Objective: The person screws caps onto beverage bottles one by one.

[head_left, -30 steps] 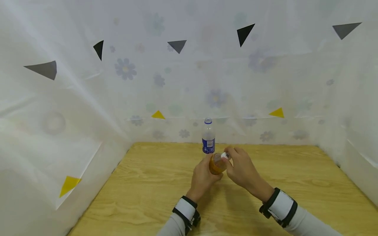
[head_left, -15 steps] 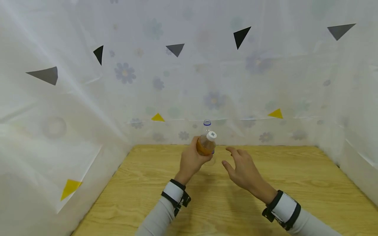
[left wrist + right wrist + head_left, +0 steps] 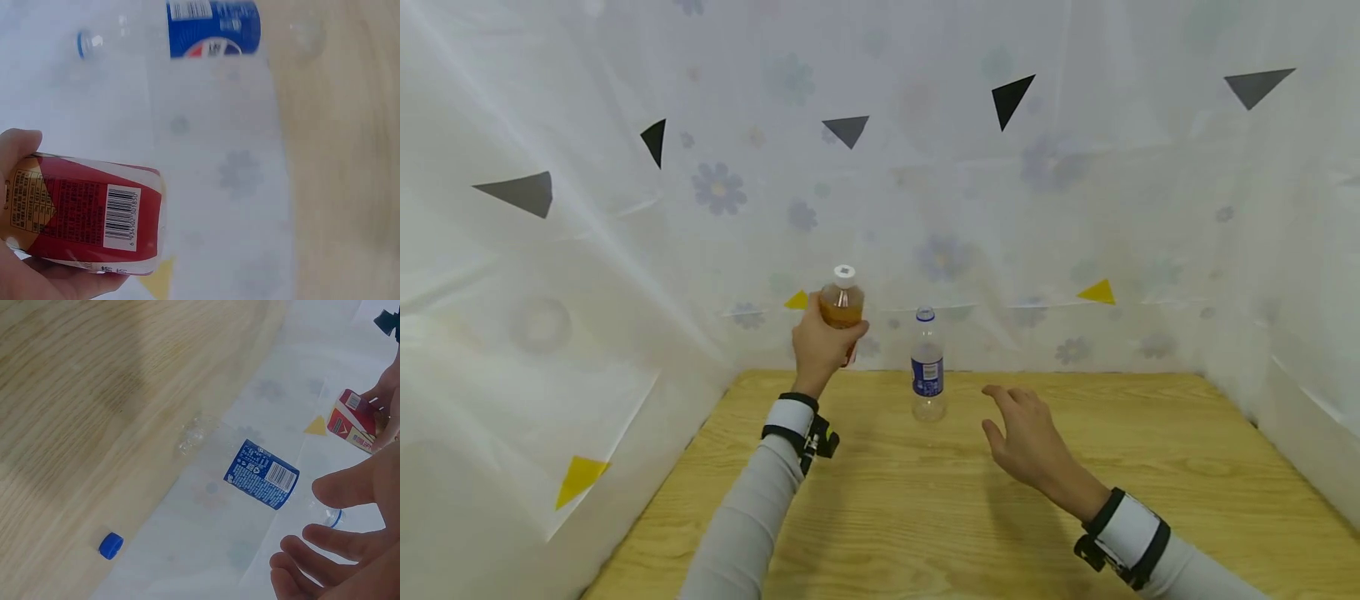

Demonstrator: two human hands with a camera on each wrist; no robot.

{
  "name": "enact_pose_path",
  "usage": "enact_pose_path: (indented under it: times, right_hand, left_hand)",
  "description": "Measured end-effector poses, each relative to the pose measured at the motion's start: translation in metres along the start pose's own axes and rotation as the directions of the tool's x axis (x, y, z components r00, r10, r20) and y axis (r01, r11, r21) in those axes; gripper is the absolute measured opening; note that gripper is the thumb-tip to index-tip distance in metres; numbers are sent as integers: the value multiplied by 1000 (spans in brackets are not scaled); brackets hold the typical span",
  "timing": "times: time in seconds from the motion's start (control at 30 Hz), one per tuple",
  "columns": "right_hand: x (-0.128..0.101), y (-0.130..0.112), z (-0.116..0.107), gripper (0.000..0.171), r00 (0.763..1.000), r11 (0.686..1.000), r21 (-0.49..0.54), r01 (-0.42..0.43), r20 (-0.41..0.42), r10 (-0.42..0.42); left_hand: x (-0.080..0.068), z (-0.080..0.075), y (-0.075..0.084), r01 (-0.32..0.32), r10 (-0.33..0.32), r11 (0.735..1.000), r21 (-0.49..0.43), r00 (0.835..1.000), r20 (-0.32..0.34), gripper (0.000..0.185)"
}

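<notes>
My left hand point(image 3: 823, 346) grips a bottle of amber drink point(image 3: 841, 310) with a white cap, held above the table left of centre. Its red and gold label point(image 3: 81, 212), with a barcode, faces the left wrist camera. A clear bottle point(image 3: 928, 379) with a blue label stands upright and uncapped on the table, and no liquid shows inside. To its right, my right hand point(image 3: 1030, 442) hovers with fingers apart and holds nothing. The right wrist view also shows a loose blue cap point(image 3: 110, 545) on the table, hidden in the head view behind that hand.
The wooden table point(image 3: 910, 517) reaches back to a pale, flower-printed sheet point(image 3: 887, 208), which also hangs along both sides. Black, grey and yellow triangles are stuck on the sheet, among them a yellow triangle point(image 3: 580, 479) at the left.
My right hand has let go of the white cap and stays near the same place. My left hand has carried the amber drink bottle left, up and away from me, past the clear bottle.
</notes>
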State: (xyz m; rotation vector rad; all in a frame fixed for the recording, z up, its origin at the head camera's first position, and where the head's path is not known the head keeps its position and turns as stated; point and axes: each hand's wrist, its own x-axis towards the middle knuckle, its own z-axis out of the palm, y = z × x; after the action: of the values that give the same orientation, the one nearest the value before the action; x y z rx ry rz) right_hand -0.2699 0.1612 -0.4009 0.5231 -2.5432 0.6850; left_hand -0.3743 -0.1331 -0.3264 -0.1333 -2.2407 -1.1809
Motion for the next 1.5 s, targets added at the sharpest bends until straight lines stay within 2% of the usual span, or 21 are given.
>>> enact_pose_path:
  times: [0.1, 0.2, 0.37, 0.47, 0.87, 1.1, 1.37, 1.5]
  right_hand:
    - [0, 2, 0, 41, 1000, 1000, -10, -5, 3, 5]
    - [-1, 2, 1, 41, 1000, 1000, -25, -12, 19, 13]
    - [-6, 3, 2, 42, 996, 999, -34, -34, 77, 37]
    - [-8, 4, 3, 42, 995, 998, -33, -46, 88, 48]
    - [-17, 11, 10, 45, 989, 997, -50, -57, 137, 63]
    - [-19, 13, 11, 48, 979, 996, -26, -85, 182, 89]
    - [-19, 11, 13, 49, 969, 994, -11, -111, 223, 110]
    - [-19, 9, 11, 48, 966, 993, -7, -116, 232, 114]
  left_hand:
    - [5, -9, -18, 74, -77, 996, -44, 995, -65, 72]
    - [3, -14, -40, 171, -179, 982, -82, 978, -105, 74]
    - [-12, -18, -73, 312, -322, 945, -97, 939, -120, 75]
    - [-21, -19, -86, 361, -369, 929, -83, 922, -119, 75]
    - [-49, -14, -123, 445, -451, 892, -76, 884, -122, 79]
    - [-60, -11, -133, 436, -440, 898, -58, 890, -119, 76]
    - [-59, -12, -137, 435, -437, 900, -42, 894, -102, 77]
    - [-59, -11, -135, 442, -445, 896, -53, 891, -95, 78]
